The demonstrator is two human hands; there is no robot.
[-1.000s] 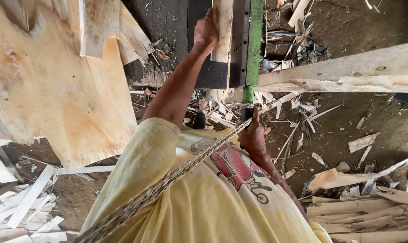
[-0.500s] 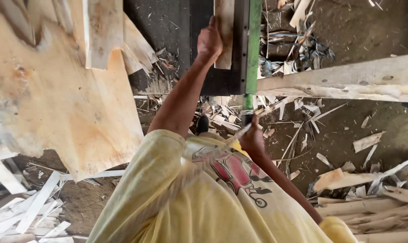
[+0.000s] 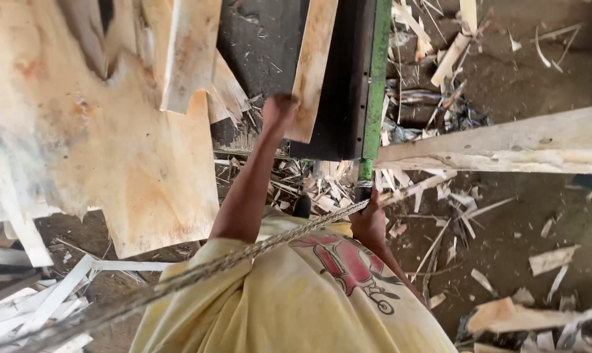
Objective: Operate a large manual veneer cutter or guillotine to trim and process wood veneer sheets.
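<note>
Shifted slightly left since half a second ago: left hand (image 3: 279,111), now closed on the near end of a narrow wood strip (image 3: 314,65) lying on the dark machine bed (image 3: 345,85). Right hand (image 3: 369,222) nearer, fingers wrapped around the dark handle (image 3: 362,191) below the green bar (image 3: 376,78). Braided rope (image 3: 244,255) slanting across the yellow shirt (image 3: 296,301), touching the right hand. Large plywood sheet (image 3: 100,144) at left. Pale wooden beam (image 3: 505,144) at right, well apart from both hands. Wood scraps (image 3: 440,196) scattered over the dirt floor (image 3: 538,216).
</note>
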